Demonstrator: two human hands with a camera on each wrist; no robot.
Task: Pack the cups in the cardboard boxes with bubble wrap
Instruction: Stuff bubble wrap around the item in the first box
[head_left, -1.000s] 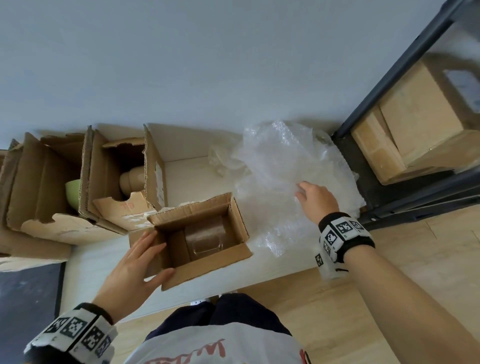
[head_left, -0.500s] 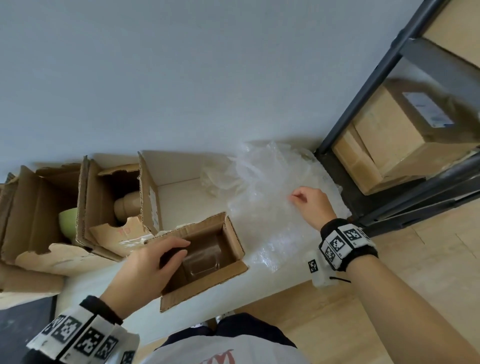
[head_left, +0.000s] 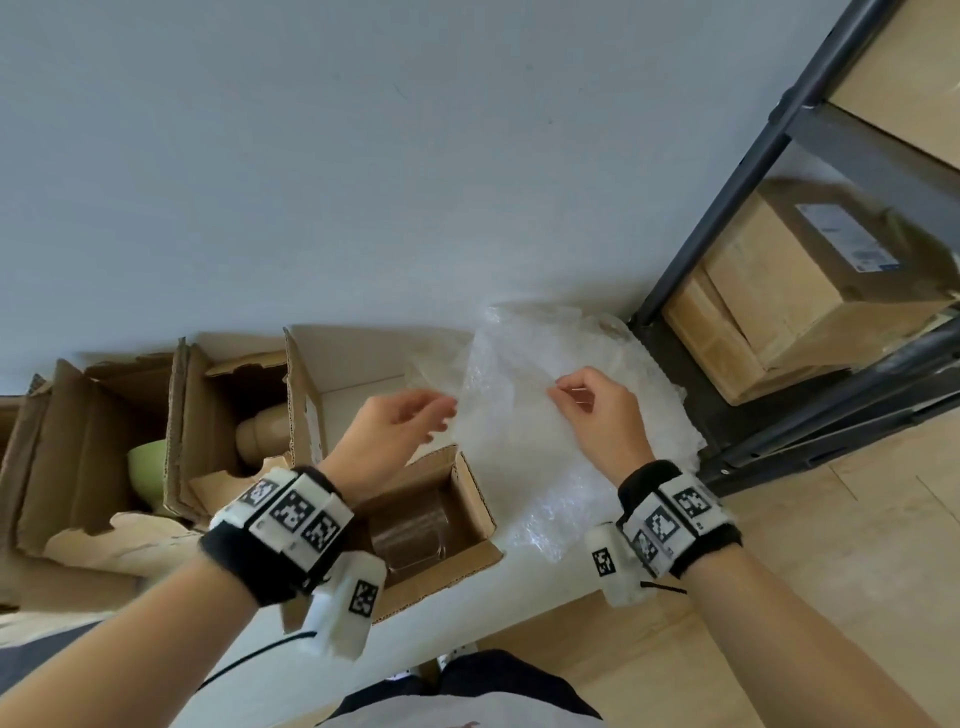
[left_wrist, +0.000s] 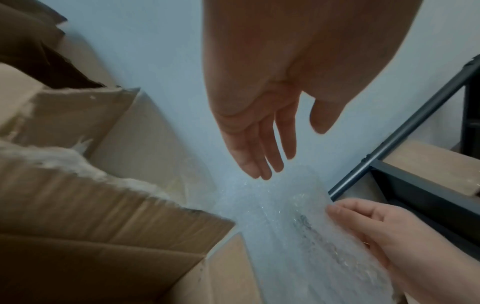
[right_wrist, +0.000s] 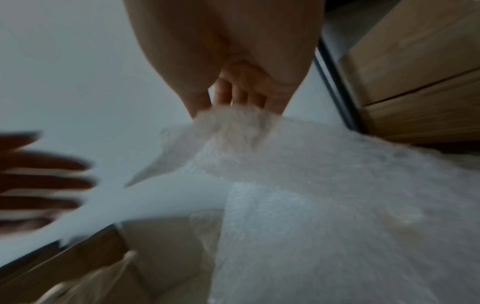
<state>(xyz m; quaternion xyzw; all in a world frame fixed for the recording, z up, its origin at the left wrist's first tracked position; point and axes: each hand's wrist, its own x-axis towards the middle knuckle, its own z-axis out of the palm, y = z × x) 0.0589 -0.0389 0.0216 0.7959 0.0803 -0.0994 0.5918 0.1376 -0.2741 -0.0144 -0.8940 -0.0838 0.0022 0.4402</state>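
Note:
A clear glass cup (head_left: 410, 535) sits inside the small open cardboard box (head_left: 470, 486) near the table's front edge. My right hand (head_left: 592, 405) pinches the top edge of a sheet of bubble wrap (head_left: 524, 431) and holds it lifted to the right of that box; the wrist view shows the bubble wrap (right_wrist: 298, 174) bunched between thumb and fingers. My left hand (head_left: 400, 431) is above the box with straight fingers (left_wrist: 259, 156), reaching toward the sheet's left edge and holding nothing.
To the left stand open cardboard boxes: one with a beige cup (head_left: 262, 434), another with a green cup (head_left: 148, 467). A tall white-lined box (head_left: 358, 384) stands behind. A dark metal shelf (head_left: 727, 234) with cartons (head_left: 810, 291) is on the right. A pale wall lies ahead.
My left hand left the small box and rose toward the bubble wrap. My right hand closed on the sheet and lifted it off the pile.

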